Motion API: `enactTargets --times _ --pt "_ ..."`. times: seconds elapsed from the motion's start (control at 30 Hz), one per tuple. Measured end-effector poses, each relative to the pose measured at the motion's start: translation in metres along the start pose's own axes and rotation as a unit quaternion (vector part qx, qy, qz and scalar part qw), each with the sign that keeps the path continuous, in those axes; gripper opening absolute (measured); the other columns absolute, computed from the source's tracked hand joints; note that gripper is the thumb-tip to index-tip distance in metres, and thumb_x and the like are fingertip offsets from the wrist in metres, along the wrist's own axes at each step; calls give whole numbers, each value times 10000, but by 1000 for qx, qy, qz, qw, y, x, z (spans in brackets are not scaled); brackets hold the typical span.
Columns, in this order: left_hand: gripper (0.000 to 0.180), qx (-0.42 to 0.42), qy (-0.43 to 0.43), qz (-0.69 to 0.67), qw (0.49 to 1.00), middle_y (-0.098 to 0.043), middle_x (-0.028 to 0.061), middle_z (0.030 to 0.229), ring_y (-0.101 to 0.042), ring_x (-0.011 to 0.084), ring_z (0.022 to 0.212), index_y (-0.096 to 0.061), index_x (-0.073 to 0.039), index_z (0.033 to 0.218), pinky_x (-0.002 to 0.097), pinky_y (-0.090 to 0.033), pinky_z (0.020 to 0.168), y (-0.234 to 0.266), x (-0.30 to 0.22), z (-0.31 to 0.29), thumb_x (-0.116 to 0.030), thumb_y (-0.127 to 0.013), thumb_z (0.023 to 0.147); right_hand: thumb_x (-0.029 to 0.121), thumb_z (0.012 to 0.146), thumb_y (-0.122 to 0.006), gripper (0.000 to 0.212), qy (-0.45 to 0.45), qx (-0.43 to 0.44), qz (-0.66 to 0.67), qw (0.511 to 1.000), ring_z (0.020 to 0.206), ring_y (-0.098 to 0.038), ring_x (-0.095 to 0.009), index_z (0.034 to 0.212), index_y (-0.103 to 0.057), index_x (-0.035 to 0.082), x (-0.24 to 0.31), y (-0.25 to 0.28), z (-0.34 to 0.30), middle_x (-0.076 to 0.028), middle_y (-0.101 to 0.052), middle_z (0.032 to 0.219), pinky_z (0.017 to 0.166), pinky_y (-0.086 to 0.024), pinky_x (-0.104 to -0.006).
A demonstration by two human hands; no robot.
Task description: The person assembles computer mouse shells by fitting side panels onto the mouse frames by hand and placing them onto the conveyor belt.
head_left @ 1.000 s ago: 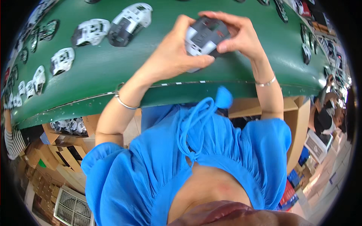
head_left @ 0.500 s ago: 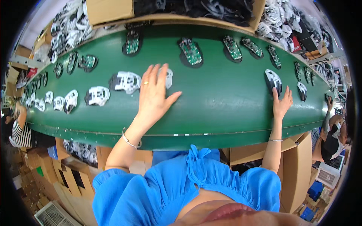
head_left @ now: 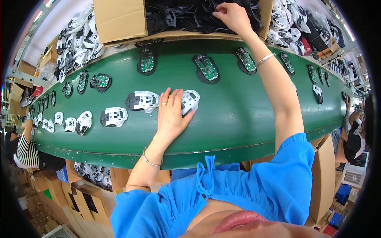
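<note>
My left hand [head_left: 170, 115] lies with fingers stretched over the edge of a white computer mouse shell [head_left: 192, 100] on the green belt [head_left: 234, 119]. Touching or just beside its fingertips is another white-and-black mouse shell [head_left: 142, 101]. Across the belt, my right hand [head_left: 234, 18] reaches into an open cardboard box [head_left: 120, 20] full of black plastic parts [head_left: 186, 20]. Its thumb and fingers pinch together at a black part, whose exact shape is hard to make out. A mouse base with a green circuit board [head_left: 207, 68] lies on the belt's far side.
More mouse bases with circuit boards [head_left: 147, 63] line the far side. Several white shells [head_left: 114, 116] trail off to the left, and another shell [head_left: 317, 94] lies right. Bagged shells [head_left: 81, 43] are piled behind. Co-workers [head_left: 27, 146] sit at both ends.
My right hand has left the white shell at the right and gone forward into the box. My left hand still rests at its shell, which now shows more. The view has shifted a little.
</note>
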State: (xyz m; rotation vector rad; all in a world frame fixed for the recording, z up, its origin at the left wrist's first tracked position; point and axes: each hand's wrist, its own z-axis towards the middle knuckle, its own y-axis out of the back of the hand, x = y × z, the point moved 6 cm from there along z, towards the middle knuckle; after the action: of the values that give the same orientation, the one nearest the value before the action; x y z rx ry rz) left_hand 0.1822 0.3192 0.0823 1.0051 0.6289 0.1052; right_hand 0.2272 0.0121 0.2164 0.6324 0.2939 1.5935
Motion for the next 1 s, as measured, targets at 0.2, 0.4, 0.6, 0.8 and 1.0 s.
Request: enactTargets --times 0.2,0.4,0.6,0.8,1.0 --pt "677 -7 3 21 1000 -532 210 1192 -423 417 1222 -461 29 1245 528 -305 1057 11 4 -6 -189 -778 689 161 820 -689 199 -397 80 249 880 669 -546 -67 985 -703 50 -71 -4 -14 26 -625 764 572 -438 -223" --pt "639 -10 60 -86 994 -561 211 1132 -526 358 1116 -463 26 1223 432 -404 979 16 12 -1 -195 -772 710 131 868 -658 184 -443 81 456 768 725 -562 -83 1030 -664 43 -98 -11 -28 18 -618 795 656 -467 -242" --pt "428 -23 260 -586 767 -590 103 1058 -589 190 963 -474 14 1209 332 -500 824 9 23 -1 -233 -616 889 152 864 -647 45 -420 92 515 742 639 -540 -90 839 -643 115 -14 21 -43 28 -602 714 580 -411 -256" --pt "441 13 345 -709 615 -624 87 953 -636 193 860 -504 -41 1153 364 -567 694 -9 20 -14 -425 -540 939 79 865 -650 224 -401 101 566 713 728 -594 -115 1067 -643 -16 79 27 -111 -46 -657 856 665 -474 -243" --pt "467 27 328 -690 645 -584 85 1038 -601 170 907 -457 -17 1224 327 -517 786 -2 11 -12 -279 -645 886 53 866 -642 245 -435 120 596 665 685 -562 -107 1086 -620 -54 137 41 -170 -59 -639 829 647 -451 -224"
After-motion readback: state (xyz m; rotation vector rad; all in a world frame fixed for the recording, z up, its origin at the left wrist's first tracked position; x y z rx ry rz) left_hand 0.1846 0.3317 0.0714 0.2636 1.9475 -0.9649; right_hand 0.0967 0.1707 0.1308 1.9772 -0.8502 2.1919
